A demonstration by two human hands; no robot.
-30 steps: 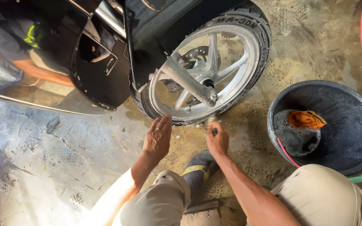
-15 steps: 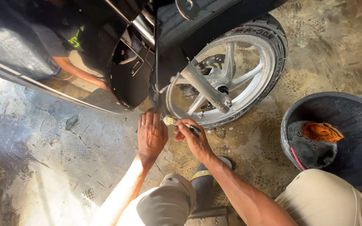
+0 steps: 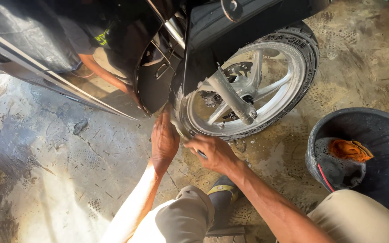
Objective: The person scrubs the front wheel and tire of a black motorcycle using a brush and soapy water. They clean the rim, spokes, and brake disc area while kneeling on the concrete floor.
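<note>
Seen from above, crouched beside a motorcycle's front wheel [image 3: 248, 94], soapy and grey, tyre tread dark around a silver spoked rim. Left hand [image 3: 164, 139] laid flat, fingers together, against the lower left edge of the wheel, just under the black fender [image 3: 156, 85]. Right hand [image 3: 212, 152] closed around a small brush [image 3: 200, 153], mostly hidden in the fist, only a dark bit of handle showing; pressed at the rim's lower left edge, touching or nearly touching the left hand. Hard to tell whether the bristles met rim or tyre.

Fork leg [image 3: 230, 96] slanted across the wheel's centre, foam-streaked, ending at the axle. Black bodywork [image 3: 46, 40] stretched away left of the wheel, its glossy panel reflecting a person's arm and clothing.

Black bucket [image 3: 361, 157] stood right of the wheel and below it, well apart from the tyre, with an orange cloth [image 3: 350, 150] draped over a dark sponge inside. Wet concrete floor [image 3: 59, 171] lay bare left of the wheel, the widest open stretch; a narrower strip of foamy floor ran between tyre and bucket. Knees in tan trousers [image 3: 181, 220] and a dark boot [image 3: 221, 202] directly below the wheel, close to the forearms, leaving little slack there.
</note>
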